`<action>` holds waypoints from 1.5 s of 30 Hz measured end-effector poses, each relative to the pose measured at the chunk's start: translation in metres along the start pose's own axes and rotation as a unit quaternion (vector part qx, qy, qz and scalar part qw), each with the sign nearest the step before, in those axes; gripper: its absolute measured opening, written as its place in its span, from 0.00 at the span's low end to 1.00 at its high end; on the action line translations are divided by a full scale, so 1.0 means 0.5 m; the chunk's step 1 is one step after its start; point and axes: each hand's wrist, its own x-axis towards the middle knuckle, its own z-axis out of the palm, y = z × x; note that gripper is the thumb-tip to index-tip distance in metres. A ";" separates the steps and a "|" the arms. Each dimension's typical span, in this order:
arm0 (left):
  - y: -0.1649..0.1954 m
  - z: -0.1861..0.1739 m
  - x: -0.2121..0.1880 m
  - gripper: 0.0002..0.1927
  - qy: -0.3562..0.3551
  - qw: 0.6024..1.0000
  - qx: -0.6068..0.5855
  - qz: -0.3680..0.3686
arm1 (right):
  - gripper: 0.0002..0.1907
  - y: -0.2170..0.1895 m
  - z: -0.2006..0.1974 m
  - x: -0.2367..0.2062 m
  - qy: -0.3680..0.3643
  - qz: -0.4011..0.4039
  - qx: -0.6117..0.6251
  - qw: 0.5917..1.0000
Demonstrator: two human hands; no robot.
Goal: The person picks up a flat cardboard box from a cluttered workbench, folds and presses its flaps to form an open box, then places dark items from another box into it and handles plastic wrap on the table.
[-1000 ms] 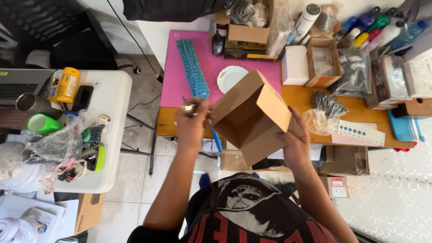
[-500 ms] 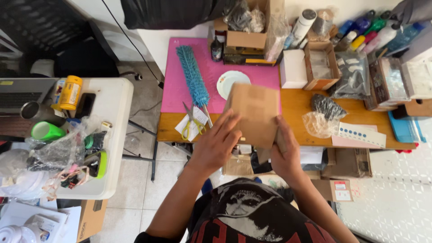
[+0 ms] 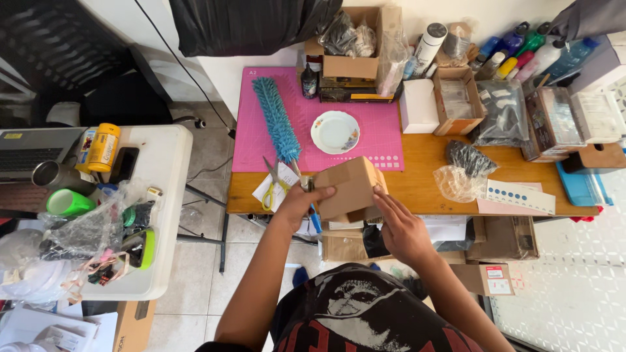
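Nearest the camera, the person's two forearms reach forward from a dark printed shirt toward the front edge of the wooden table point(image 3: 424, 179). The right hand point(image 3: 401, 228) lies with its fingers extended and together, pressed flat against the right side and lower corner of a small brown cardboard box point(image 3: 349, 189). The left hand point(image 3: 301, 201) curls over the box's left edge, thumb on the near face and fingertips wrapped onto the top, so the box is clamped between both hands at the table's near edge, tilted and partly over the edge.

As far as the view shows, the box looks already formed into shape, with its visible faces flat and no flap standing up; whether the underside is closed, and whether anything is inside, cannot be seen. No tape shows on it, so sealing appears not yet done.

Just left of the left hand lie yellow-handled scissors point(image 3: 270, 189) on a slip of white paper. Further back, a pink cutting mat point(image 3: 378, 130) carries a blue fluffy duster point(image 3: 277, 120) and a small white floral plate point(image 3: 335, 132). To the right sit crumpled clear plastic bags point(image 3: 456, 182). At the far edge stand open cardboard cartons point(image 3: 352, 65) and a row of coloured bottles point(image 3: 515, 52).
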 end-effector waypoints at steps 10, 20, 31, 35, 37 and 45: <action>-0.228 0.035 0.065 0.24 0.179 0.981 -0.033 0.073 | 0.24 0.154 0.128 -0.052 -0.006 0.213 0.203 0.956; -0.232 0.032 0.129 0.32 0.068 0.933 0.345 0.073 | 0.39 0.218 0.202 -0.060 -0.042 0.482 0.333 0.809; -0.368 0.006 -0.002 0.17 0.060 0.974 -0.063 -0.209 | 0.31 0.240 0.231 -0.059 -0.002 0.395 0.225 0.891; -0.359 0.038 0.022 0.14 0.079 0.976 -0.117 -0.167 | 0.31 0.243 0.233 -0.060 0.011 0.402 0.204 0.893; -0.343 0.042 0.030 0.15 0.080 0.974 -0.139 -0.160 | 0.31 0.246 0.226 -0.055 0.008 0.405 0.203 0.892; -0.301 0.061 0.040 0.18 0.089 0.969 -0.116 -0.199 | 0.30 0.206 0.213 -0.053 -0.034 0.371 0.183 0.910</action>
